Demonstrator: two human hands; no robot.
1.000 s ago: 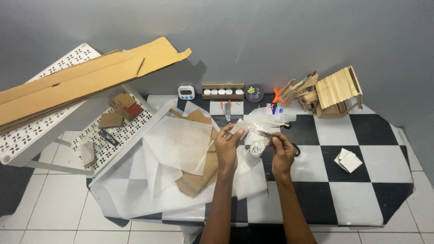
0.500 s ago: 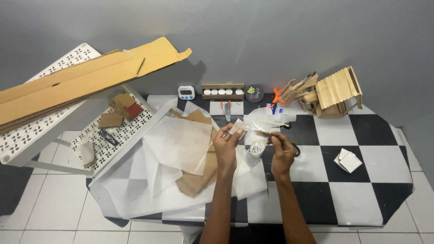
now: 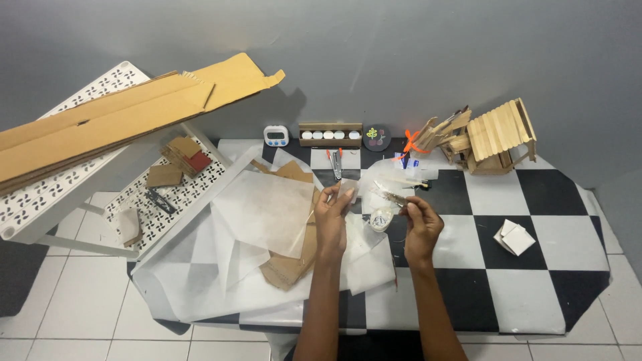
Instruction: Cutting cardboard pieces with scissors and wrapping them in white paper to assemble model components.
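Left grip [image 3: 332, 212] pinched shut on a small pale scrap piece [image 3: 346, 192], held up above the counter [image 3: 535, 281]; right grip [image 3: 420, 224] closed on a thin brush-like stick [image 3: 393, 196], tip aimed toward the scrap piece. Just between and below both hands, a small round pot [image 3: 380, 218] of white stuff, resting on crumpled clear plastic [image 3: 391, 175]. Under the left forearm, large sheets of white tracing paper [image 3: 267, 210] spread over brown cardboard pieces [image 3: 291, 264], draped past the counter's near-left edge. Black-and-white chequered top, with a small stack of white squares [image 3: 514, 236] lying well apart to the right. Along the back wall: a white digital timer [image 3: 275, 136], a wooden tray of white round pots [image 3: 330, 134], a dark round dish [image 3: 376, 138], orange-handled scissors [image 3: 409, 142], and a craft-stick model house [image 3: 491, 137] at the far right corner. Red-handled pliers [image 3: 336, 162] near the tray. To the left, a white perforated rack [image 3: 80, 174] carrying a long flattened cardboard box [image 3: 127, 117] on top, with smaller cardboard bits [image 3: 177, 160] and a dark tool [image 3: 159, 200] on the lower shelf. White tiled floor [image 3: 60, 314] below
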